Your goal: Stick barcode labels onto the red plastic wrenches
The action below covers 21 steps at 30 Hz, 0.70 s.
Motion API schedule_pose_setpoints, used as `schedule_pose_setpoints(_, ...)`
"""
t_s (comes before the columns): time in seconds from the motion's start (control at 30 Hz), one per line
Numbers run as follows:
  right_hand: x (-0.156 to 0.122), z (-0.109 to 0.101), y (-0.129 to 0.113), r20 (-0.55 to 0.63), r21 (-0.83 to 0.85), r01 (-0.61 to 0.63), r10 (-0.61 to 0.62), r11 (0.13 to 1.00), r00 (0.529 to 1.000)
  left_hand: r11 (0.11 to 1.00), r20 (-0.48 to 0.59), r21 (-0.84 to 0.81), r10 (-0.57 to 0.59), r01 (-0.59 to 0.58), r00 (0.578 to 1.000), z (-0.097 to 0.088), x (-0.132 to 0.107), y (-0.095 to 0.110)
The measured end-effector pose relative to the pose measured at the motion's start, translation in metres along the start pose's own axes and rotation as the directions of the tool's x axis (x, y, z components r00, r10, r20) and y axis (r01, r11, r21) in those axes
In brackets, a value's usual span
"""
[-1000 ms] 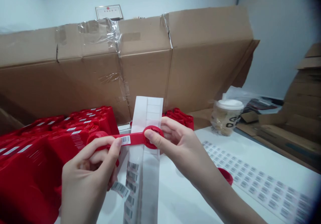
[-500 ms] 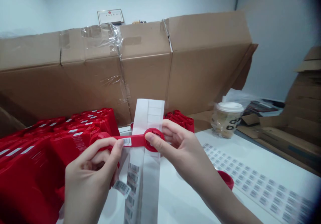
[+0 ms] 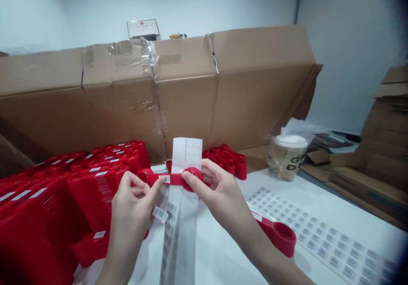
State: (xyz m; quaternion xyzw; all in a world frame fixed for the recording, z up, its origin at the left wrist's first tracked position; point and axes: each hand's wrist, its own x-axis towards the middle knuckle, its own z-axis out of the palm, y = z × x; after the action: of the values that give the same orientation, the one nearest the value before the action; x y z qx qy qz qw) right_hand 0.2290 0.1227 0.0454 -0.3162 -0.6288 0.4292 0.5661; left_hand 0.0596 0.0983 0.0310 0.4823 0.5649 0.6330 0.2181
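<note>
A red plastic piece (image 3: 175, 179), a straight bar with rounded ends, is held level between my hands. My right hand (image 3: 216, 191) pinches its round right end, thumb in front, with a long backing strip of barcode labels (image 3: 186, 225) hanging behind the piece. A small white barcode label (image 3: 165, 178) lies on the bar, the thumb tip of my left hand (image 3: 135, 208) on its left edge. The left fingers are curled by the bar's left part, partly hidden. Another loose barcode label (image 3: 160, 215) hangs below that hand; what it sticks to is unclear.
Stacks of labelled red pieces (image 3: 95, 200) fill the left side. More red pieces (image 3: 228, 159) lie behind my right hand, and one (image 3: 282, 236) by my forearm. A barcode sheet (image 3: 318, 234), a lidded cup (image 3: 287, 157) and a large cardboard box (image 3: 188, 110) stand around.
My left hand has moved right along the bar, baring its left end; its index finger has lifted. The thumb stays at the label. The view has shifted, showing more of the red piece by my forearm.
</note>
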Motion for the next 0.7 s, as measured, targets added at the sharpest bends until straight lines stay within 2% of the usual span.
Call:
schedule_pose_setpoints(0.07, 0.004, -0.001, 0.006, -0.014, -0.026, -0.002, 0.002, 1.0, 1.0, 1.0, -0.006, -0.017, -0.016, 0.016, 1.0, -0.003, 0.006, -0.001)
schedule_pose_setpoints(0.17, 0.007, -0.004, 0.009, -0.012, -0.02, 0.015, -0.015, 1.0, 1.0, 0.995, 0.02, -0.098, -0.019, 0.021, 1.0, -0.009, 0.001, 0.009)
schedule_pose_setpoints(0.23, 0.007, -0.006, 0.009, -0.005, -0.003, 0.028, -0.028, 1.0, 1.0, 0.986, -0.119, -0.155, 0.047, -0.066, 0.992, -0.012, -0.008, 0.02)
schedule_pose_setpoints(0.27, 0.006, -0.007, 0.008, 0.0, 0.003, 0.028, -0.028, 1.0, 1.0, 0.972, -0.234, -0.166, 0.125, -0.166, 0.964, -0.012, -0.012, 0.025)
schedule_pose_setpoints(0.33, 0.005, -0.006, 0.005, 0.006, 0.015, 0.021, -0.021, 1.0, 1.0, 0.914, -0.44, -0.102, 0.312, -0.393, 0.842, -0.01, -0.016, 0.029)
schedule_pose_setpoints(0.37, 0.004, -0.005, 0.003, 0.014, 0.021, 0.014, -0.015, 1.0, 1.0, 0.88, -0.475, -0.045, 0.398, -0.474, 0.785, -0.007, -0.017, 0.028)
schedule_pose_setpoints(0.4, 0.002, -0.004, 0.001, 0.024, 0.023, 0.008, -0.009, 1.0, 1.0, 0.853, -0.46, 0.008, 0.467, -0.523, 0.755, -0.005, -0.016, 0.026)
schedule_pose_setpoints(0.43, 0.001, -0.003, -0.001, 0.032, 0.016, 0.003, -0.003, 1.0, 0.999, 0.846, -0.415, 0.053, 0.502, -0.531, 0.758, -0.003, -0.013, 0.022)
schedule_pose_setpoints(0.47, -0.001, -0.002, -0.003, 0.037, 0.003, 0.0, 0.0, 1.0, 0.999, 0.85, -0.349, 0.067, 0.51, -0.522, 0.786, -0.001, -0.011, 0.017)
schedule_pose_setpoints(0.53, -0.004, 0.0, -0.007, 0.033, -0.024, 0.011, -0.01, 1.0, 0.999, 0.883, -0.248, 0.043, 0.463, -0.468, 0.851, 0.0, -0.005, 0.008)
schedule_pose_setpoints(0.6, -0.007, 0.0, -0.01, 0.04, -0.033, 0.027, -0.026, 0.999, 0.999, 0.912, -0.226, -0.003, 0.398, -0.409, 0.889, -0.001, -0.001, 0.002)
schedule_pose_setpoints(0.63, -0.008, -0.001, -0.012, 0.055, -0.041, 0.033, -0.03, 0.999, 0.998, 0.919, -0.232, -0.018, 0.379, -0.393, 0.896, -0.001, -0.001, 0.001)
schedule_pose_setpoints(0.7, -0.01, -0.003, -0.014, 0.099, -0.084, 0.033, -0.025, 0.996, 0.995, 0.914, -0.268, -0.009, 0.39, -0.407, 0.881, -0.002, -0.001, 0.001)
